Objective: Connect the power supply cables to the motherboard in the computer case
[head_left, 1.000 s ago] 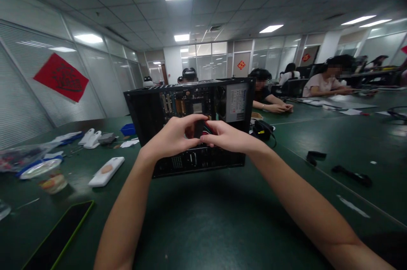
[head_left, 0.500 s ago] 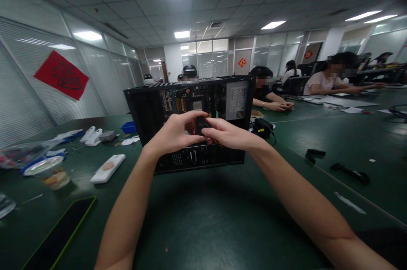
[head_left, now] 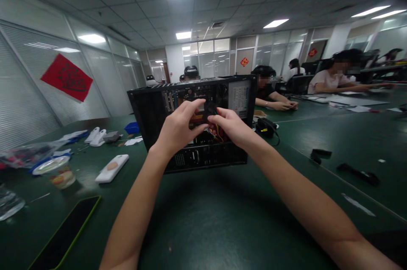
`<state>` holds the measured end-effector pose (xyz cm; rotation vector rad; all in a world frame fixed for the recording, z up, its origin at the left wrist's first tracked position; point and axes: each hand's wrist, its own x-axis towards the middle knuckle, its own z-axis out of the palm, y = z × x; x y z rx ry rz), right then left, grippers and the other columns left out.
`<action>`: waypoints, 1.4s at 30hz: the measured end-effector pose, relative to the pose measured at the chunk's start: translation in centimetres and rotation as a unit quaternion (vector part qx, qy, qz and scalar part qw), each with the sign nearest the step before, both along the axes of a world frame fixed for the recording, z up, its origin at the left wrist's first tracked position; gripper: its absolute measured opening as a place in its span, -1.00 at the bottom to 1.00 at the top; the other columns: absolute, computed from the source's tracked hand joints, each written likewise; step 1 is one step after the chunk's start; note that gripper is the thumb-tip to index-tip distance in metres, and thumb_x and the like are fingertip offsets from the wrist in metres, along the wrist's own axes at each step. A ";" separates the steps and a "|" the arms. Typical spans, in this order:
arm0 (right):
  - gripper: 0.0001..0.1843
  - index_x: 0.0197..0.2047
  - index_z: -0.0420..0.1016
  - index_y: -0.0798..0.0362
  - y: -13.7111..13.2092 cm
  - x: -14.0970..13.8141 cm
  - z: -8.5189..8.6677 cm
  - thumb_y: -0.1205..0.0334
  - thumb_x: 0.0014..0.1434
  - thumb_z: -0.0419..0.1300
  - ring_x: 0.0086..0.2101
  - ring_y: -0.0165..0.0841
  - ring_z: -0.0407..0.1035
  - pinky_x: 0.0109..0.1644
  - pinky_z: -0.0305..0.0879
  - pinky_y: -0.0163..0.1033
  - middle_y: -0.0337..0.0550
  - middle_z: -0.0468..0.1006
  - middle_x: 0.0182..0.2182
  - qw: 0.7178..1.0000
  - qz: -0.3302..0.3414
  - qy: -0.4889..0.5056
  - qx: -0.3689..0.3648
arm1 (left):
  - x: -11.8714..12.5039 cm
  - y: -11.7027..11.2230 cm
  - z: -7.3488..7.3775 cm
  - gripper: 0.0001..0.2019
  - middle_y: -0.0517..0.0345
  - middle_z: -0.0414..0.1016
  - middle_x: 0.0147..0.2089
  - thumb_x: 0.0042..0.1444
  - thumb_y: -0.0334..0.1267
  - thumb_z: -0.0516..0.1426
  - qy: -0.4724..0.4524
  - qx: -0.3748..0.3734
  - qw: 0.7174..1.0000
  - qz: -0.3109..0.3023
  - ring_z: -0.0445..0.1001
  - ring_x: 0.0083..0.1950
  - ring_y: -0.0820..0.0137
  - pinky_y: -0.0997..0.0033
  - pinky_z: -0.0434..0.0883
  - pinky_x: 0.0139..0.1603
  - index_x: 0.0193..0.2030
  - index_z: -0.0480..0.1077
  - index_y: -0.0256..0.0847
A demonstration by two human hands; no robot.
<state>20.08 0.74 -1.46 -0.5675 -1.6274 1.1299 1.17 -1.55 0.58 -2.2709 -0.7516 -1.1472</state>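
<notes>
A black computer case stands with its side off on the table in front of me. Inside it show a motherboard and a silver power supply. My right hand pinches a small black part with coloured wires at the middle of the case; its exact kind is unclear. My left hand is open just left of that part, thumb and fingers apart, with no hold on it that I can see.
At left on the green table lie a green-edged phone, a white phone-like device, a lidded plastic cup and a blue tray. Black straps lie at right. People sit beyond, one with hands on the table.
My left hand has come off the black part and its fingers have spread. The part has shifted up and to the right in my right hand, and more of the wires shows.
</notes>
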 end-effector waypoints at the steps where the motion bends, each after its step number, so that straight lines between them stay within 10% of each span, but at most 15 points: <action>1: -0.70 -0.27 0.42 0.07 0.3 -0.1 -0.2 0.04 0.01 0.29 -0.52 -0.46 0.24 -0.42 0.19 -0.32 -0.34 0.41 -0.50 1.000 -0.008 0.024 -0.007 | 0.0 0.3 -0.1 -0.55 -0.01 0.51 0.01 0.21 -0.21 0.25 0.012 0.053 0.998 0.025 0.51 -0.03 0.30 0.31 0.48 -0.02 0.21 0.33 -0.19; 6: -0.68 -0.34 0.47 0.05 1.2 -0.8 -1.3 -0.04 0.04 0.34 -0.40 -0.39 0.31 -0.31 0.25 -0.28 -0.30 0.42 -0.50 0.997 -0.030 0.057 0.029 | 0.1 1.5 -1.2 -0.81 -0.01 0.57 -0.11 0.31 -0.23 0.15 0.064 0.220 0.971 0.074 0.56 -0.08 0.29 0.33 0.47 -0.12 0.00 0.46 -0.22; 13: -0.49 -0.11 0.55 0.10 2.8 -0.6 -2.0 -0.19 0.30 0.08 -0.22 -0.28 0.40 -0.11 0.38 -0.17 -0.14 0.54 -0.29 0.989 -0.078 -0.023 0.126 | -0.3 3.1 -2.3 -0.80 -0.05 0.62 -0.12 0.33 -0.28 0.11 0.052 0.225 0.969 0.081 0.59 -0.08 0.27 0.27 0.46 -0.08 -0.01 0.51 -0.26; 20: -0.55 0.30 0.32 0.06 5.0 -0.1 -3.7 0.27 0.43 -0.09 0.17 -0.15 0.25 0.28 0.23 -0.01 0.11 0.34 0.20 0.802 -0.275 -0.287 0.445 | -1.0 6.4 -4.1 -0.79 -0.06 0.62 -0.10 0.31 -0.28 0.13 0.021 0.076 0.993 0.090 0.59 -0.12 0.27 0.28 0.50 -0.10 -0.05 0.56 -0.26; 29: -0.68 0.05 0.51 0.20 10.1 -0.7 -6.4 0.40 0.31 0.03 0.01 -0.17 0.42 0.07 0.32 -0.19 0.14 0.45 0.08 0.757 -0.283 -0.530 0.257 | -2.2 14.7 -8.1 -0.83 -0.03 0.67 -0.11 0.25 -0.35 0.18 0.061 -0.233 0.965 0.106 0.62 -0.04 0.20 0.30 0.47 0.03 -0.12 0.62 -0.25; 42: -0.72 -0.07 0.60 0.16 10.9 0.1 -7.5 0.31 0.23 0.12 -0.05 -0.17 0.44 -0.01 0.29 -0.24 0.11 0.54 -0.03 0.773 -0.267 -0.526 0.232 | -2.6 15.2 -8.0 -0.75 0.07 0.60 0.03 0.27 -0.28 0.16 0.196 -0.216 0.941 0.173 0.56 0.02 0.29 0.41 0.44 0.03 0.03 0.59 -0.14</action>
